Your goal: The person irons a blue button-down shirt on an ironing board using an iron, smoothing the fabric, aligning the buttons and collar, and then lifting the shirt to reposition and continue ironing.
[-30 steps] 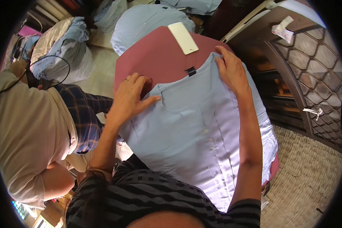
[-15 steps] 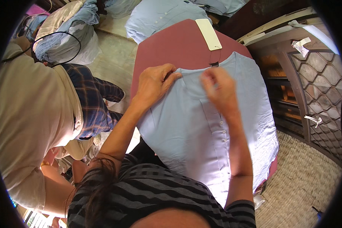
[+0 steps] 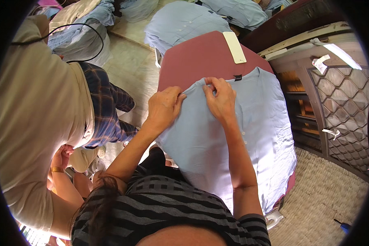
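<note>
A light blue buttoned shirt lies spread over a dark red padded board, its neckline toward the far end. At the shirt's far left shoulder, my left hand pinches the edge between thumb and fingers. A little to the right, my right hand pinches the same top edge beside the neck opening. Just right of it, a small black neck label shows at the neckline. Beyond the label lies a long cream hang tag on the board.
Blue shirts are piled beyond the board. At left stands a person in a beige top and dark plaid cloth, close to my left arm. A metal lattice panel borders the right side. Wrapped bundles lie far left.
My right hand has moved left from near the neck label to the shoulder side of the neckline. My left hand has slid outward along the shoulder edge. The whole view has shifted slightly.
</note>
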`<state>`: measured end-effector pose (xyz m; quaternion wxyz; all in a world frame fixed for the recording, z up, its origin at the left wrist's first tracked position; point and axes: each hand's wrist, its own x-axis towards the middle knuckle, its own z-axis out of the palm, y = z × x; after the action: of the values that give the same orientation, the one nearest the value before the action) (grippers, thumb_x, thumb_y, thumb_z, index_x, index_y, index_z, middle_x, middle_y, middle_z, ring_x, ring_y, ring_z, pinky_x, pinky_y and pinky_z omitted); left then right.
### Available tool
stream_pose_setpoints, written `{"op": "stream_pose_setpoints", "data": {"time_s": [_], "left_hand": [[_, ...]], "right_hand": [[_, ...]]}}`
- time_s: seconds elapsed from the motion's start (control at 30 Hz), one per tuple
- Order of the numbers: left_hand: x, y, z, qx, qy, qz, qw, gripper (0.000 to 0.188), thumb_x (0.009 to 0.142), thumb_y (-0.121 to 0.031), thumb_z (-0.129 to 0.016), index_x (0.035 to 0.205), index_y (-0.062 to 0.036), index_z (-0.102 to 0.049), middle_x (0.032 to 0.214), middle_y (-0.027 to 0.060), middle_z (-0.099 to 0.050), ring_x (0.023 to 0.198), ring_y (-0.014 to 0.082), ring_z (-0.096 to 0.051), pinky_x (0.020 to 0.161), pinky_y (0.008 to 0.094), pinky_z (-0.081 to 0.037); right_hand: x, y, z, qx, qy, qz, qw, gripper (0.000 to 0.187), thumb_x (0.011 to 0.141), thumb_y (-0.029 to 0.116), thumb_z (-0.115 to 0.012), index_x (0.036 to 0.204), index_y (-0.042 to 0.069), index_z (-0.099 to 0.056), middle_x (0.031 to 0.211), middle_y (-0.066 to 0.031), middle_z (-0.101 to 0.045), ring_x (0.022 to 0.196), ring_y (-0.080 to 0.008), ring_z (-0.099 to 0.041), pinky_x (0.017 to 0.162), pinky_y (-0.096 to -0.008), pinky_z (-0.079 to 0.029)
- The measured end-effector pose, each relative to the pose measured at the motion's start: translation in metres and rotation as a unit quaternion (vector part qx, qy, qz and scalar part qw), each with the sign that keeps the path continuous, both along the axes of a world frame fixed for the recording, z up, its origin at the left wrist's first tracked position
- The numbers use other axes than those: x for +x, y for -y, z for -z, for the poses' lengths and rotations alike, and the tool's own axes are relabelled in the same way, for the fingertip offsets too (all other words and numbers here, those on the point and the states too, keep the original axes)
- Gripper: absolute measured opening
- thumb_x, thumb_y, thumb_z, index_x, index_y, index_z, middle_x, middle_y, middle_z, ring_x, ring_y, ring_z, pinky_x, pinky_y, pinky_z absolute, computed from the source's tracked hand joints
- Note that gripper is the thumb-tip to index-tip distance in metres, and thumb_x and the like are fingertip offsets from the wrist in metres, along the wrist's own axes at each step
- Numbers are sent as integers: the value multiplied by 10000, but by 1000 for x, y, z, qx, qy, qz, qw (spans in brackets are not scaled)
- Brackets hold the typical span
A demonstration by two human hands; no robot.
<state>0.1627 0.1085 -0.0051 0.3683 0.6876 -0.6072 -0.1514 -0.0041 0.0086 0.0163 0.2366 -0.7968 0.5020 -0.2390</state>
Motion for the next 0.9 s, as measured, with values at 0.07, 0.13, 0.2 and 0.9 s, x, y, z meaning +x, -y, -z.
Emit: {"op": "stream_pose_setpoints", "data": {"time_s": [0.07, 0.13, 0.2, 0.9], "left_hand": [[0, -3, -1, 0, 18, -4, 1000, 225, 862, -253, -733, 937, -53, -665, 829, 142, -693, 733, 327, -677, 621, 409, -494], [0, -7, -7, -12, 16, 8, 1000, 249, 871, -288, -725, 927, -54, -662, 795, 149, -686, 727, 337, -676, 613, 419, -494], [5, -19, -13, 45, -4, 4, 999, 255, 879, -297, -721, 909, -50, -664, 758, 162, -672, 700, 349, -668, 605, 428, -488], [-68, 22, -3, -138, -17, 97, 986, 381, 869, -185, -693, 1184, -8, -573, 1214, 143, -570, 1169, 333, -535, 1033, 468, -376]], "right_hand": [[9, -2, -2, -33, -45, 11, 998, 75, 875, 198, -702, 890, 125, -699, 773, -12, -622, 782, -249, -600, 749, -439, -381], [9, 3, 4, -35, -47, 27, 998, 88, 875, 222, -714, 889, 135, -706, 763, 0, -618, 762, -233, -598, 738, -434, -371], [8, 6, 13, -52, -28, 40, 997, 98, 872, 240, -725, 883, 144, -711, 749, 11, -614, 747, -219, -596, 724, -427, -360], [-27, 43, 6, 146, 246, -64, 956, 207, 940, 201, -639, 1027, 44, -742, 820, -53, -715, 766, -145, -665, 700, -313, -514]]}}
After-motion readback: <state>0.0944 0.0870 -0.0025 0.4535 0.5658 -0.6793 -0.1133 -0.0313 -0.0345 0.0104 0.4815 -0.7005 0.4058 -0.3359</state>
